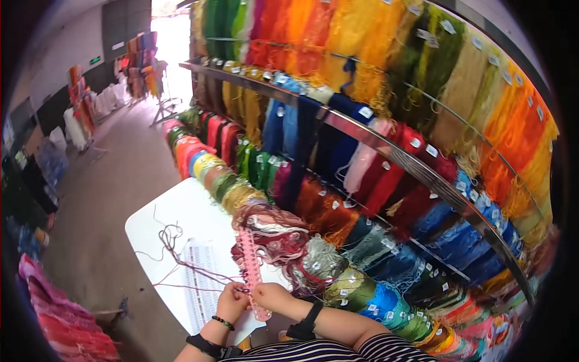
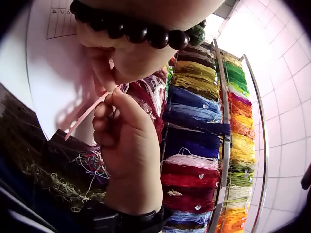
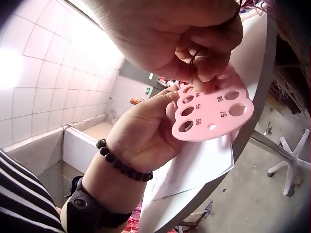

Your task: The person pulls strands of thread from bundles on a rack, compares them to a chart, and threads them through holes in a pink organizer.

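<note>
A long pink plastic thread organizer (image 1: 248,250), with numbered holes along both edges, lies over the white table's near side. My left hand (image 1: 234,303), wearing a dark bead bracelet, grips its edge; in the right wrist view that hand (image 3: 148,121) is beside holes 54 to 56. My right hand (image 1: 272,298) is over the organizer, pinching a dark thread (image 3: 193,59) close to the holes. Both hands' fingertips meet in the left wrist view, where the right hand (image 2: 129,138) is curled. Long maroon strands (image 1: 205,269) trail from the hands across the table.
A printed chart sheet (image 1: 202,259) lies on the white table (image 1: 145,226). Beyond the organizer are heaped maroon and white skeins (image 1: 280,232). Metal racks (image 1: 386,142) with many-coloured tagged skeins stand along the right. A pink-red bundle (image 1: 63,311) is at lower left.
</note>
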### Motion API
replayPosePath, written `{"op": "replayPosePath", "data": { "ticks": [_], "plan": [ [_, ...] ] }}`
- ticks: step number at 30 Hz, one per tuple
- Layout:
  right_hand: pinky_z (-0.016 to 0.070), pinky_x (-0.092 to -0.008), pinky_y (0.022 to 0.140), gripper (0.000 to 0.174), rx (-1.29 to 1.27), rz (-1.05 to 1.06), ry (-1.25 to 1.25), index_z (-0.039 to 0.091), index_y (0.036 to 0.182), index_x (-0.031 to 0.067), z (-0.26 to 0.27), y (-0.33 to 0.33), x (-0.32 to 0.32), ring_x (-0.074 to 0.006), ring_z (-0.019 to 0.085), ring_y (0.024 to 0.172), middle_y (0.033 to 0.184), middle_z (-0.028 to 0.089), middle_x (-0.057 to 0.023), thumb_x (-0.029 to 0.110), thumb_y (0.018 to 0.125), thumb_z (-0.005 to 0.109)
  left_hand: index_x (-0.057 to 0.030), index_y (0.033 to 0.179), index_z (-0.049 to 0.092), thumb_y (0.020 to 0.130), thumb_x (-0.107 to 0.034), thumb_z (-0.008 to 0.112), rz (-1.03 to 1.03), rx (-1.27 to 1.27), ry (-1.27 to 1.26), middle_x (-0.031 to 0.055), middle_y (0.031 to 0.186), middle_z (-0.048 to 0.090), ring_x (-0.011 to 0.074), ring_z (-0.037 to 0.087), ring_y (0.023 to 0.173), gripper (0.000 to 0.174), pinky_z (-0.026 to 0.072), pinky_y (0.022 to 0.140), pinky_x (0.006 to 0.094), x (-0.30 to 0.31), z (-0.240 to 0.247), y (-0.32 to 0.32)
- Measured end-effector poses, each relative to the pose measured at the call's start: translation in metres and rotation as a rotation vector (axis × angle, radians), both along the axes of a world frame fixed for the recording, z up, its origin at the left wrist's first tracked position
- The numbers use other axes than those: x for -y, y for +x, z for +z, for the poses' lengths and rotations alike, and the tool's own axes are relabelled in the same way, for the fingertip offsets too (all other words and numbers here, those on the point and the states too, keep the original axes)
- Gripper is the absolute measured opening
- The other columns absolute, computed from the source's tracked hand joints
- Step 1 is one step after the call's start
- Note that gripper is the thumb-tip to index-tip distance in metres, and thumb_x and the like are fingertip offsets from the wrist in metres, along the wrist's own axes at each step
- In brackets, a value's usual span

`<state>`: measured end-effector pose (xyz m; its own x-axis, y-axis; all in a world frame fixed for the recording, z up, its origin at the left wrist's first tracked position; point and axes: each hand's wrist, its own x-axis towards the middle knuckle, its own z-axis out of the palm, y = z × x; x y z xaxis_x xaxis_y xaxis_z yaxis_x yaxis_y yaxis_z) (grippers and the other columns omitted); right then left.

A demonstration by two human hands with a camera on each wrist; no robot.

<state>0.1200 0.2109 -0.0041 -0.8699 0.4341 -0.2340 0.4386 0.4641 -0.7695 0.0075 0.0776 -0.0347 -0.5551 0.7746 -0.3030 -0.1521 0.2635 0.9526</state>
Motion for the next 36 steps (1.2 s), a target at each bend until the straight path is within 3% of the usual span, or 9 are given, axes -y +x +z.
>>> {"op": "replayPosePath", "data": {
  "ticks": [7,10,16,20,23,24,28,31,36],
  "plan": [
    [0.0467,-0.0343,0.056,0.025,-0.001,0.011,-0.021,0.061,0.08,0.0037,-0.001,0.001,0.0,-0.0206,0.06,0.059,0.065,0.062,-0.0105,0.027,0.09,0.058,0.0038,0.11,0.05,0.081,0.003,0.062,-0.064,-0.035,0.075,0.0063,0.07,0.064,0.0123,0.063,0.06,0.032,0.05,0.056,0.0243,0.002,-0.01,-0.008],
    [0.0485,-0.0382,0.059,0.029,0.051,-0.017,-0.116,0.063,0.081,0.0024,0.009,0.002,0.002,-0.0284,0.063,0.061,0.069,0.065,-0.0141,0.029,0.089,0.055,0.004,0.111,0.048,0.081,0.005,0.061,-0.096,-0.059,0.099,0.0063,0.07,0.063,0.012,0.062,0.061,0.033,0.05,0.057,0.0243,0.004,-0.014,-0.007],
    [0.0457,-0.0285,0.055,0.021,0.07,-0.032,-0.1,0.063,0.085,0.0026,0.005,0.002,0.006,-0.0119,0.057,0.059,0.066,0.062,-0.0047,0.023,0.09,0.058,0.0023,0.109,0.053,0.081,0.001,0.061,-0.091,0.025,0.117,0.0075,0.07,0.064,0.014,0.065,0.063,0.029,0.052,0.059,0.027,0.006,-0.002,-0.009],
    [0.0448,-0.025,0.054,0.014,0.049,-0.082,-0.286,0.061,0.093,0.003,0.007,0.004,0.01,-0.0083,0.056,0.06,0.069,0.062,-0.002,0.016,0.091,0.06,-0.0053,0.105,0.059,0.081,-0.01,0.062,-0.059,-0.5,-0.007,0.0134,0.075,0.066,0.0289,0.067,0.067,0.025,0.0521,0.062,0.0383,0.012,0.011,-0.013],
    [0.0445,-0.0243,0.054,0.013,0.03,-0.064,-0.299,0.057,0.1,0.0038,-0.008,0.006,0.01,-0.0071,0.056,0.06,0.072,0.062,-0.0012,0.014,0.092,0.059,-0.0066,0.105,0.059,0.08,-0.012,0.063,-0.09,-0.595,-0.11,0.0162,0.077,0.066,0.033,0.066,0.071,0.026,0.052,0.063,0.0413,0.02,0.028,-0.02],
    [0.0446,-0.025,0.053,0.015,0.049,-0.05,-0.222,0.055,0.103,0.0038,-0.009,0.006,0.011,-0.0083,0.056,0.059,0.071,0.062,-0.0019,0.016,0.094,0.057,-0.0048,0.106,0.058,0.083,-0.009,0.064,-0.132,-0.545,-0.074,0.0131,0.079,0.069,0.0263,0.069,0.074,0.024,0.0531,0.064,0.0355,0.023,0.038,-0.023],
    [0.0464,-0.0253,0.057,0.015,0.074,-0.132,-0.218,0.053,0.104,0.0024,-0.001,0.005,0.015,-0.0115,0.059,0.062,0.074,0.063,-0.0035,0.014,0.095,0.055,-0.0028,0.113,0.054,0.088,0.001,0.062,-0.154,0.5,0.27,0.0075,0.097,0.07,0.0111,0.066,0.091,0.027,0.0513,0.069,0.023,0.02,0.024,-0.029],
    [0.0477,-0.0255,0.06,0.012,-0.033,-0.252,-0.51,0.054,0.104,0.0026,-0.02,0.011,0.01,-0.0122,0.06,0.068,0.08,0.064,-0.0055,0.011,0.095,0.055,-0.0006,0.121,0.051,0.088,-0.002,0.062,-0.161,0.655,0.268,0.0081,0.101,0.068,0.0122,0.065,0.087,0.035,0.0506,0.071,0.0213,0.019,0.028,-0.025],
    [0.0452,-0.0222,0.065,0.009,-0.13,-0.436,-0.92,0.059,0.099,0.0052,0.001,0.015,0.007,-0.0106,0.059,0.072,0.081,0.062,-0.0023,0.009,0.093,0.056,0.0,0.125,0.049,0.086,-0.002,0.063,-0.201,0.469,0.291,0.0082,0.103,0.067,0.0137,0.065,0.086,0.041,0.0522,0.072,0.0234,0.013,0.02,-0.018]
  ]
}}
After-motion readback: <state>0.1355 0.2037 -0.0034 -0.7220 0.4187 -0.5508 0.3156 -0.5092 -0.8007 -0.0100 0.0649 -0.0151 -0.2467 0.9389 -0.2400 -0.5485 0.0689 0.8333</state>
